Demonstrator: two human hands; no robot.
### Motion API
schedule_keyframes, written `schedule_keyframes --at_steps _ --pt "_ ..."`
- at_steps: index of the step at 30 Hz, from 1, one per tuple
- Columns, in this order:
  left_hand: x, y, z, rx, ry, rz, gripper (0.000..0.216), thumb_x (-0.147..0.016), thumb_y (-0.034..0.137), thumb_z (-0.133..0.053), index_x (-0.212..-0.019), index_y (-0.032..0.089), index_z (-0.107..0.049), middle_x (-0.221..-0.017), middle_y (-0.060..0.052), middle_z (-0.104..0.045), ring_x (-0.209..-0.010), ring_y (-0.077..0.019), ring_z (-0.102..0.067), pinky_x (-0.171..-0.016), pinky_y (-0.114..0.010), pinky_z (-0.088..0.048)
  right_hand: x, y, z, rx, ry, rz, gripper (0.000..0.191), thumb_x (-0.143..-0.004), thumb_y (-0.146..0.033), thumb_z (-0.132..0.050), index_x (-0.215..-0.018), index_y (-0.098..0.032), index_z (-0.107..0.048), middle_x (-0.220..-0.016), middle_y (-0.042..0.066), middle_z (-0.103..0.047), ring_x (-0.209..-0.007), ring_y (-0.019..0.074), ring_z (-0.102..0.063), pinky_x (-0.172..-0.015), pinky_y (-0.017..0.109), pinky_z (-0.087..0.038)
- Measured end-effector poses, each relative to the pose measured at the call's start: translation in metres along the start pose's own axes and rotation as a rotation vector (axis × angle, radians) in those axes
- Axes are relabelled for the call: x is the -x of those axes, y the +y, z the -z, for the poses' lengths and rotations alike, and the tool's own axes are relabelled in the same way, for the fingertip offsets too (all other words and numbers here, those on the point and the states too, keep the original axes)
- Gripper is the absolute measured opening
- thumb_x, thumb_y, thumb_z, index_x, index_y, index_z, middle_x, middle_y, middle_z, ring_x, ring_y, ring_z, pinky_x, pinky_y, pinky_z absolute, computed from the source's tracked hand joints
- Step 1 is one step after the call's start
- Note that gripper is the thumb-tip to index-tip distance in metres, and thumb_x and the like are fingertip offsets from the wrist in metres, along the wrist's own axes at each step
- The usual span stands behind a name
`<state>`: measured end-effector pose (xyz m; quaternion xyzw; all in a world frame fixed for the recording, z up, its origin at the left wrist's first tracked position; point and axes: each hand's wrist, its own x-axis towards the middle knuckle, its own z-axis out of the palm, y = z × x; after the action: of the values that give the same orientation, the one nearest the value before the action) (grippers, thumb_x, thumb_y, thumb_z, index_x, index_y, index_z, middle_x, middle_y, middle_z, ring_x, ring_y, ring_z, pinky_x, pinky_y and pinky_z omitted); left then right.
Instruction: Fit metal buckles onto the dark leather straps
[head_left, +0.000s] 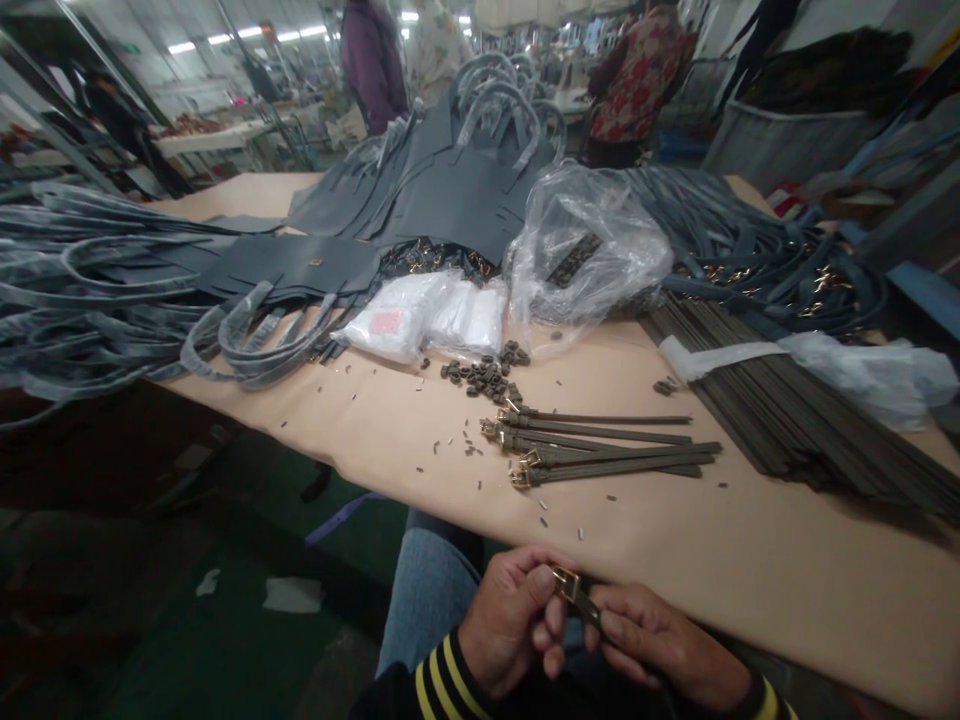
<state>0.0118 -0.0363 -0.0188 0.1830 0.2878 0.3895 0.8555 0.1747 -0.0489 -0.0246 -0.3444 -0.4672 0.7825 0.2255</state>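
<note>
We pinch a gold buckle [568, 583] in our left hand [514, 615] and its dark strap [587, 607] in our right hand [656, 635], beside the counter [795, 560].

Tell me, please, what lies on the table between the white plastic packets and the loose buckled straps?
In the head view, a pile of small dark loops lies between the white packets and the buckled straps.

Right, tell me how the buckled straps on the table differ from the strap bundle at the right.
The buckled straps have gold-coloured buckles at one end; the strap bundle shows none. The buckled straps lie loosely fanned, whereas the strap bundle is packed side by side, with a pale band across it. The buckled straps are few; the strap bundle holds many more. Both are narrow and dark olive-brown.
</note>
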Motion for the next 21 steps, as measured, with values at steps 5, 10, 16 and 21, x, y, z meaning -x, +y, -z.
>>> schedule_keyframes --at_steps 5,10,16,21 --pt "0.001 0.002 -0.002 -0.222 -0.02 -0.017 0.035 -0.064 0.041 -0.065 -0.078 0.01 -0.062 -0.043 0.003 -0.051 -0.029 -0.0022 -0.039 -0.028 -0.012 -0.036 -0.01 -0.012 -0.01 -0.042 -0.042 0.061 0.046 -0.077 -0.055 -0.042 -0.074 -0.011 -0.055 -0.063 0.002 -0.053 -0.034 0.0008 -0.023 -0.032 0.016 -0.015" --pt "0.003 0.009 -0.004 -0.507 0.039 -0.043 0.035 -0.068 0.042 -0.06 -0.083 0.01 -0.062 -0.052 0.001 -0.051 -0.037 -0.004 -0.046 -0.035 -0.014 -0.039 -0.009 -0.03 -0.013 0.091 0.067 0.03 0.038 -0.082 -0.047 -0.041 -0.076 -0.012 -0.054 -0.057 -0.003 -0.047 -0.041 0.0034 -0.028 -0.039 0.016 -0.022" --pt "0.001 0.011 -0.001 -0.573 0.02 -0.032 0.042 -0.069 0.047 -0.056 -0.087 0.009 -0.062 -0.053 0.001 -0.049 -0.039 -0.0061 -0.047 -0.037 -0.016 -0.039 -0.002 -0.035 -0.017 0.082 0.184 -0.018 0.032 -0.078 -0.047 -0.046 -0.085 -0.016 -0.043 -0.062 -0.003 -0.049 -0.046 0.0062 -0.039 -0.042 0.017 -0.03" --pt "0.002 0.009 0.0 -0.637 0.052 -0.062 0.034 -0.074 0.042 -0.053 -0.086 0.011 -0.061 -0.057 0.0 -0.052 -0.046 -0.0077 -0.047 -0.042 -0.017 -0.04 -0.01 -0.027 -0.021 0.031 0.288 -0.012 0.033 -0.076 -0.051 -0.046 -0.074 -0.018 -0.037 -0.063 -0.002 -0.053 -0.044 0.0069 -0.047 -0.044 0.02 -0.037"
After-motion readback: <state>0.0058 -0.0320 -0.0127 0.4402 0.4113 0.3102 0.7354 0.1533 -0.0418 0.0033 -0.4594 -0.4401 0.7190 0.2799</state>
